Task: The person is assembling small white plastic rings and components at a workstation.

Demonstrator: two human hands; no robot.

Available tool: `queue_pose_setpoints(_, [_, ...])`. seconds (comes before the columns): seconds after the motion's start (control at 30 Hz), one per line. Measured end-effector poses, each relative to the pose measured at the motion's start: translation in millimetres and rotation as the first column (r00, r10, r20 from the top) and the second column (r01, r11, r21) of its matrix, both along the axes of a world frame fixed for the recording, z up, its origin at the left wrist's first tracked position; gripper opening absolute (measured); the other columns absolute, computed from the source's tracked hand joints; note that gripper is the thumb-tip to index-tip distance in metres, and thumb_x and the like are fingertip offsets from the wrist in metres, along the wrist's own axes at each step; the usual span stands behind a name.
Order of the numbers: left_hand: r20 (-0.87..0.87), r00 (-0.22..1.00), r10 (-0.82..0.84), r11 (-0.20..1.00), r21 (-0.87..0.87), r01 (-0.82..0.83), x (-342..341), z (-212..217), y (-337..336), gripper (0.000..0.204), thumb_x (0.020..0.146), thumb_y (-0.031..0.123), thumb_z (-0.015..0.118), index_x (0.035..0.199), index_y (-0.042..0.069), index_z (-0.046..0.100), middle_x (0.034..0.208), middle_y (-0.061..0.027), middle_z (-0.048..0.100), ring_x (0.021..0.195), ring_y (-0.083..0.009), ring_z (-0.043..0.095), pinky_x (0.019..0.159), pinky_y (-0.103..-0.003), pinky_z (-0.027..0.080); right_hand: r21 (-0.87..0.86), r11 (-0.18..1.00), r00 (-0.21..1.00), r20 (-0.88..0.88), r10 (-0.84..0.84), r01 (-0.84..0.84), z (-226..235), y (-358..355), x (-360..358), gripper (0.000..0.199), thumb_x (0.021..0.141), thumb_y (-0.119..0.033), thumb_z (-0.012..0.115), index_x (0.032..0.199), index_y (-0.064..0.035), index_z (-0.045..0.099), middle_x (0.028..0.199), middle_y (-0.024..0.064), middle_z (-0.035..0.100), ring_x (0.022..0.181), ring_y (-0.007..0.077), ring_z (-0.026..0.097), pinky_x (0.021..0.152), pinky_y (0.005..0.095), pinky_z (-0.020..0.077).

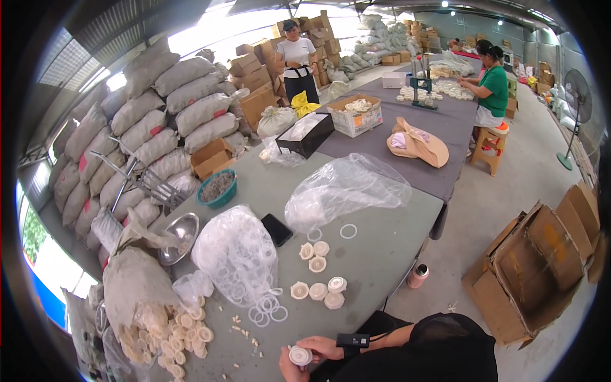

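Note:
A round white plastic cap-like part with raised rings sits between my hands at the table's near edge. My left hand has its fingers closed on the part's left side. From the right, my right hand grips the same part with thumb and fingers. Just beyond lie several similar cream round parts in two small groups. Clear plastic rings spill from a transparent bag to the left. Two loose rings lie farther off. Small cream scraps are scattered near my left hand.
A sack pours round parts onto the table's left. Beyond stand a metal bowl, a teal basin, a black phone, an empty plastic bag and boxes. A pink bottle and cartons are at right. Two people are farther away.

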State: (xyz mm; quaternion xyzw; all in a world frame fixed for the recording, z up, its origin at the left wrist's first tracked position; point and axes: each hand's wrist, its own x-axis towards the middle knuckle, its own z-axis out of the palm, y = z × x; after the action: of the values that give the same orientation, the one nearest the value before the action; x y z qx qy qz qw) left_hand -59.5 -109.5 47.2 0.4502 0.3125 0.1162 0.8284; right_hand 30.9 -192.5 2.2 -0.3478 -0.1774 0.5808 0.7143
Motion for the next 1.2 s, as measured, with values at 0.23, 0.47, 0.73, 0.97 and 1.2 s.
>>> queue_pose_setpoints(0.23, [0.08,0.995,-0.065,0.988,-0.132,0.075,-9.6,-22.3,11.7,0.039,0.09,0.038,0.034,0.091,0.005,0.053,0.08,-0.0052,0.057,0.07,-0.0157,0.055,0.058,-0.027,0.044,0.0,0.999,0.998,-0.04,-0.047,0.047,-16.9,6.4,3.6,0.028,0.089,-0.032,0.042,0.08,-0.0082,0.052,0.059,-0.003,0.048,0.046,0.0053,0.039,0.042,0.0188,0.0303])
queue_pose_setpoints(0.47, [0.216,0.942,-0.257,0.963,0.141,0.23,-12.5,-55.7,17.6,0.038,0.09,0.032,0.034,0.087,0.002,0.056,0.085,-0.0051,0.058,0.074,-0.0133,0.054,0.068,-0.025,0.043,-0.111,0.994,0.998,0.062,0.008,-0.001,-8.5,0.8,-2.6,0.026,0.088,-0.033,0.044,0.082,-0.0097,0.052,0.059,-0.0067,0.046,0.046,0.0015,0.039,0.039,0.0162,0.0273])
queue_pose_setpoints(0.73, [0.111,0.989,0.095,0.975,0.189,-0.115,-9.3,-62.2,20.8,0.031,0.091,0.027,0.036,0.068,0.009,0.048,0.057,0.0003,0.046,0.046,-0.0069,0.041,0.039,-0.022,0.03,-0.01,1.0,1.0,-0.004,-0.001,0.001,-10.6,-0.2,-0.5,0.02,0.087,-0.025,0.046,0.091,-0.0066,0.052,0.068,-0.0025,0.051,0.054,0.0051,0.047,0.05,0.018,0.037])
queue_pose_setpoints(0.97, [0.283,0.937,0.206,0.978,-0.091,-0.188,-6.5,-59.6,24.0,0.017,0.089,0.02,0.042,0.084,0.006,0.049,0.069,-0.003,0.053,0.052,-0.0101,0.047,0.045,-0.023,0.037,0.001,0.995,0.982,-0.159,-0.099,0.101,-21.5,4.0,3.0,0.019,0.088,-0.016,0.045,0.099,-0.002,0.051,0.082,0.0036,0.056,0.066,0.0102,0.053,0.062,0.0236,0.0447])
queue_pose_setpoints(1.2, [0.268,0.956,0.12,0.982,0.106,-0.153,-4.2,-38.2,8.4,0.016,0.084,0.005,0.047,0.1,0.003,0.048,0.091,-0.0077,0.055,0.074,-0.0145,0.054,0.067,-0.027,0.045,-0.086,0.937,0.895,0.339,-0.292,0.338,2.2,-3.4,71.0,0.022,0.086,-0.018,0.046,0.097,-0.0003,0.054,0.079,0.0034,0.057,0.063,0.0094,0.055,0.06,0.0232,0.0453])
